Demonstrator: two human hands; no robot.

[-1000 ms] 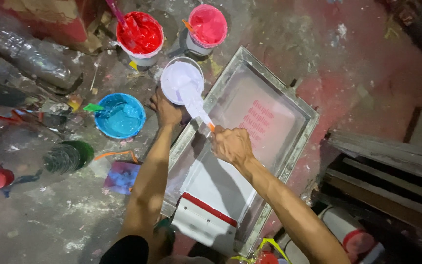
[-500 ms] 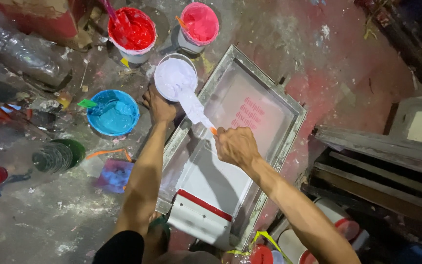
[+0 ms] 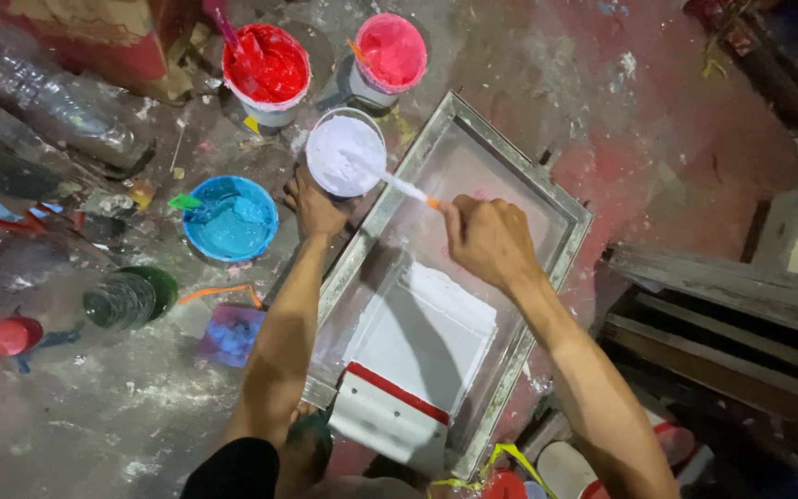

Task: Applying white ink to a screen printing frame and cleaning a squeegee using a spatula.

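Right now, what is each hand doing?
Left hand: holding the white paint tub by its side.
Right hand: closed on a paint-coated stick that reaches into the tub.

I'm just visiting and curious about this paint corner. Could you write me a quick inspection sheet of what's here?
Surface: paint-stained floor, grey and red.
Job's things: white paint tub; metal-framed screen holding white paint; squeegee at its near end.
Clutter: red tub, pink tub, blue tub, red cap.
Grips: left hand steadies the white tub; right hand holds a stick dipped in it.
Cables: nothing seen.
Surroundings: wooden slats on the right.
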